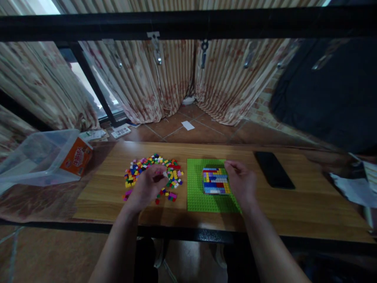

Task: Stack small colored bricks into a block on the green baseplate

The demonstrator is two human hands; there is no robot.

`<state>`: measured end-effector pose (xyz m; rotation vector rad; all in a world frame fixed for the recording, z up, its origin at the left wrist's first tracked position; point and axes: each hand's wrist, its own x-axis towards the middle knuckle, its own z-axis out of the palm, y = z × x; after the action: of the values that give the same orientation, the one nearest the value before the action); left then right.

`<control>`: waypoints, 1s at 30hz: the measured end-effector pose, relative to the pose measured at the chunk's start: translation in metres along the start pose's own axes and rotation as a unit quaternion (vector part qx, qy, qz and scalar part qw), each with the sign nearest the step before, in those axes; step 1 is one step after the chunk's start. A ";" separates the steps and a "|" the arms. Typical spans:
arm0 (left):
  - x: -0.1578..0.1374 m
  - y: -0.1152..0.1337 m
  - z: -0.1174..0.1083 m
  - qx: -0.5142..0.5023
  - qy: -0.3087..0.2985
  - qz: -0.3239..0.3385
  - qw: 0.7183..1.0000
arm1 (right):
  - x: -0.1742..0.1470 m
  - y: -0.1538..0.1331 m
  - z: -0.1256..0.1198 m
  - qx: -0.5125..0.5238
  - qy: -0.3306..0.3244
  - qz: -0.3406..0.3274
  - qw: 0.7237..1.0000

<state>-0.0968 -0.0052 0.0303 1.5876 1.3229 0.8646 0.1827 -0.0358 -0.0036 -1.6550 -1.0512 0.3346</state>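
My left hand (149, 186) is over a loose heap of small coloured toy bricks (173, 175), its fingers curled into a pinch. Something small and whitish shows by the fingertips, but I cannot tell whether it is held or lies in the heap. On a green studded baseplate (196, 202) sits a low rectangular build of multicoloured bricks (215, 181), with rows of blue, red, yellow and white. My right hand (242, 182) is at the right side of this build, fingers bent and together; what they hold, if anything, is hidden.
The wooden table (106, 196) carries a black phone (273, 169) on the right. At left stands a clear plastic bin (44, 157) with an orange label. A dark bar (188, 26) with hanging metal clips crosses the view above; curtains (165, 82) hang behind.
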 end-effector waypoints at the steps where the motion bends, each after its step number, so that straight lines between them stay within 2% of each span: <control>1: 0.000 0.001 0.012 -0.014 -0.015 0.009 1.000 | 0.000 0.000 0.000 0.001 -0.002 -0.001 1.000; 5: 0.000 0.004 0.055 -0.027 -0.079 0.056 0.995 | 0.000 0.001 0.000 0.014 -0.011 -0.002 1.000; 8: -0.001 0.008 0.077 0.005 -0.068 0.080 0.994 | -0.001 -0.002 -0.001 0.022 -0.019 -0.001 1.000; 12: -0.002 0.015 0.096 0.059 -0.057 0.110 0.990 | -0.002 -0.006 -0.002 0.029 -0.025 -0.004 0.999; 20: -0.008 0.016 0.109 0.135 -0.040 0.135 0.981 | -0.001 -0.006 -0.004 0.036 -0.036 0.014 0.999; 30: -0.005 0.013 0.114 0.098 -0.023 0.140 0.985 | -0.006 -0.006 0.002 0.035 -0.060 -0.002 0.998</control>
<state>0.0109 -0.0319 -0.0007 1.9704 1.1990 0.8808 0.1752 -0.0385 -0.0008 -1.5859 -1.1191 0.4694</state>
